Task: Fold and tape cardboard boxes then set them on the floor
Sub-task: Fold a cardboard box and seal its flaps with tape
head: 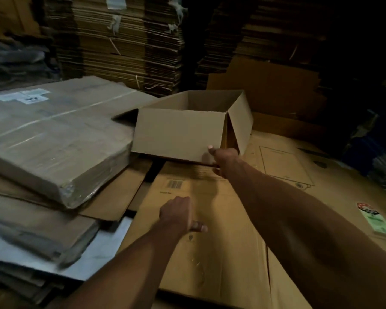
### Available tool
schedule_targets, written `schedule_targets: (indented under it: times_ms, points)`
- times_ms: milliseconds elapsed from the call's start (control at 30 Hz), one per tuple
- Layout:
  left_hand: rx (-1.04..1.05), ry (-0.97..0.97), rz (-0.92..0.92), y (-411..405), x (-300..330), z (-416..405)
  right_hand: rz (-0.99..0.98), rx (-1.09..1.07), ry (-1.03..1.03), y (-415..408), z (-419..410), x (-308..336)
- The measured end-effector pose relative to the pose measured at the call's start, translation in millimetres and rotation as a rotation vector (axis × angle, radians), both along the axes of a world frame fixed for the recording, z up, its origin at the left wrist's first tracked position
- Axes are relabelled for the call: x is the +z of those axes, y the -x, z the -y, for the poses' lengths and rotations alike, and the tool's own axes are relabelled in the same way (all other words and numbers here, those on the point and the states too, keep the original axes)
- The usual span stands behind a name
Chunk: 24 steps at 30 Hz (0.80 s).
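An open-topped cardboard box (183,132) sat on flattened cardboard sheets (210,241) covering the floor, its left side against a plastic-wrapped bundle (54,134). The right hand (221,158) gripped the box's near right bottom corner, thumb pressed on the front panel. The left hand (178,214) hovered nearer, fingers curled, holding nothing visible. Stacked flat cartons (125,41) rose behind.

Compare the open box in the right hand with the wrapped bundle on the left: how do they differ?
The open box is erected, its top open and its inside showing; the wrapped bundle is a flat slab. The box is bare brown cardboard; the bundle is covered in shiny clear film and carries white labels. The right hand grips the box at its near lower corner; no hand touches the bundle, which rests on flattened cardboard. Both look like cardboard.
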<state>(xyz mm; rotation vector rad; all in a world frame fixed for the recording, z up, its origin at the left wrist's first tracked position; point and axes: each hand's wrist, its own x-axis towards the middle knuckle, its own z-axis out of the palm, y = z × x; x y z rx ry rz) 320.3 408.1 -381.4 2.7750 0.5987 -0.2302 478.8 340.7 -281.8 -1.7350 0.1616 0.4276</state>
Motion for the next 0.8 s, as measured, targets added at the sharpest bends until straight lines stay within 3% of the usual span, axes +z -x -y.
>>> schedule_targets:
  times_ms: [200, 267, 400, 467, 533, 600, 800]
  points:
    - [0.044, 0.003, 0.008, 13, 11, 12, 0.058, 0.142, -0.001, 36, 20, 68]
    - [0.101, 0.139, 0.01, 22, 17, 18, 0.066, 0.142, -0.072, 50, 35, 105]
    - [0.344, 0.921, 0.316, 53, 78, 49, 0.062, 0.097, -0.132, 86, 84, 164]
    - [0.502, 1.344, 0.453, 81, 139, 74, 0.052, 0.108, -0.135, 116, 112, 184]
    - [0.533, 1.676, 0.584, 106, 198, 92, 0.05, 0.13, -0.145, 152, 141, 201]
    - [0.566, 1.754, 0.735, 131, 251, 106, 0.038, 0.127, -0.157, 190, 170, 219]
    - [0.782, 1.559, 0.866, 214, 367, 171, 0.044, 0.212, -0.164, 302, 255, 287]
